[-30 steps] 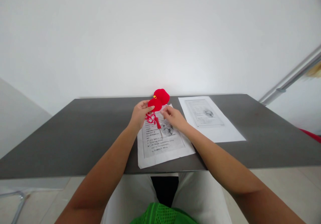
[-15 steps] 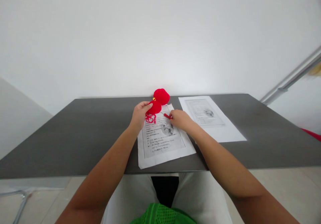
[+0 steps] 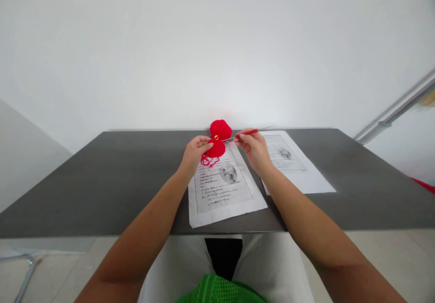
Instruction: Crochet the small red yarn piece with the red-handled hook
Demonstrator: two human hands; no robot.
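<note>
A dark table (image 3: 136,176) is shown across mid-frame, overlaid by two printed sheets (image 3: 234,205). The left hand (image 3: 195,153) and right hand (image 3: 256,151) are set near centre. Just below a rounded red bundle (image 3: 220,127), a smaller red piece (image 3: 218,148) is pinched by the left fingers; a slender red-handled tool (image 3: 248,132), by the right.

Red disc (image 3: 217,150): flat, rnd, in L hand (image 3: 194,152), yarn (image 3: 205,161) loops hanging below, sm. yellow bit (image 3: 216,137) at top. Red ball (image 3: 220,127) just behind. Tool (image 3: 247,133): red hndl, thin metal shaft twd disc, approx. horiz., in R hand (image 3: 255,150).
</note>
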